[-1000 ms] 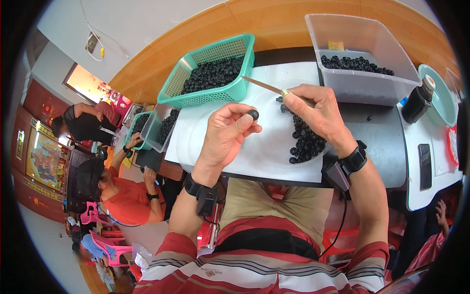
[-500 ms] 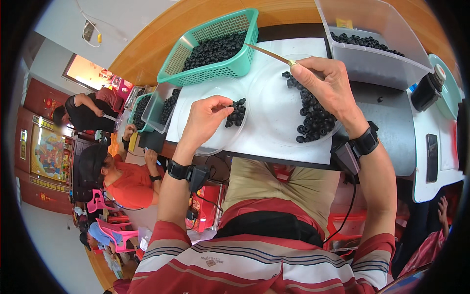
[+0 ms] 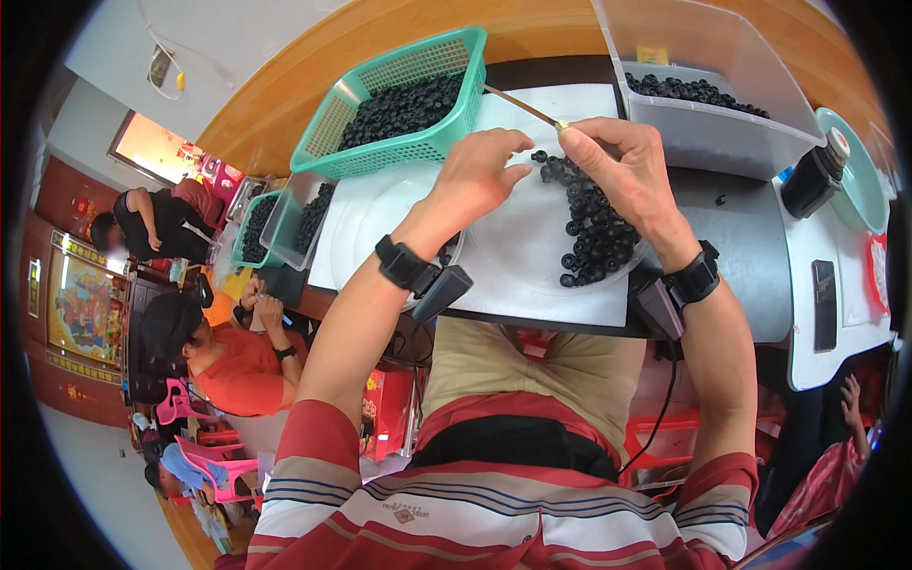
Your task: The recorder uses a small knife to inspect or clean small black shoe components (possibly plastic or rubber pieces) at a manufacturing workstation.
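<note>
My right hand (image 3: 622, 176) grips a thin, tapering brown stick (image 3: 522, 103) with a gold-coloured collar, its narrow end pointing up and left. Below that hand, many small black round parts (image 3: 600, 233), some with a hole, lie heaped on the right clear round plate (image 3: 518, 261). My left hand (image 3: 480, 171) hovers over the gap between the plates, its thumb and forefinger apart with nothing seen between them. It is just left of the black parts. The left clear plate (image 3: 366, 214) is partly covered by my left forearm; a few black parts (image 3: 448, 249) peep out beside the wrist.
A green basket (image 3: 380, 157) of black parts stands behind the left plate. At the back right are a clear bin (image 3: 722, 142) with more parts, a dark bottle (image 3: 815, 180) and a phone (image 3: 825, 306). Co-worker in orange (image 3: 242, 370) sits at the left.
My left hand has moved right and away from the left plate toward the heap, and its pinched fingers have parted. My right hand still grips the stick in about the same place.
</note>
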A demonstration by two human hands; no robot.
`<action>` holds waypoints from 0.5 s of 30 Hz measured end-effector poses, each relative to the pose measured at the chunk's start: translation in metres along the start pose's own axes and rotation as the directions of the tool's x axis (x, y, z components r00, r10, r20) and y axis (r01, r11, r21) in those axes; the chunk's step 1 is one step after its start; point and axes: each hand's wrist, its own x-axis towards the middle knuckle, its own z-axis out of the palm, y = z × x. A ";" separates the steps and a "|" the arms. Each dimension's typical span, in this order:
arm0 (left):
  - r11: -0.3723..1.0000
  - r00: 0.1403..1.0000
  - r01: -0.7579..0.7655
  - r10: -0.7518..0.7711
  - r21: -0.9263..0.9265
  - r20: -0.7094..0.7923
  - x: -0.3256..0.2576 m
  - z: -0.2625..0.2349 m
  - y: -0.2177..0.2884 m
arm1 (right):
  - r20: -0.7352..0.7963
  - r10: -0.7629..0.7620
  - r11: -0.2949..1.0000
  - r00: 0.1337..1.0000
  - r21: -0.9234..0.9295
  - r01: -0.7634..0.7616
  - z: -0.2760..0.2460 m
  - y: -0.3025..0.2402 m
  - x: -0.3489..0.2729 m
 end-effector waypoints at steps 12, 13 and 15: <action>0.989 0.968 0.119 -0.135 0.090 0.211 0.028 0.022 -0.003 | -0.028 -0.015 1.000 0.999 -0.010 0.015 -0.002 0.003 0.003; 0.990 0.969 0.114 -0.130 0.088 0.209 0.027 0.021 -0.002 | -0.031 -0.017 1.000 0.999 -0.014 0.017 -0.002 0.003 0.003; 0.976 0.965 0.214 -0.204 -0.045 0.168 0.022 0.019 0.001 | -0.029 -0.016 1.000 0.999 0.010 0.017 -0.001 0.002 0.003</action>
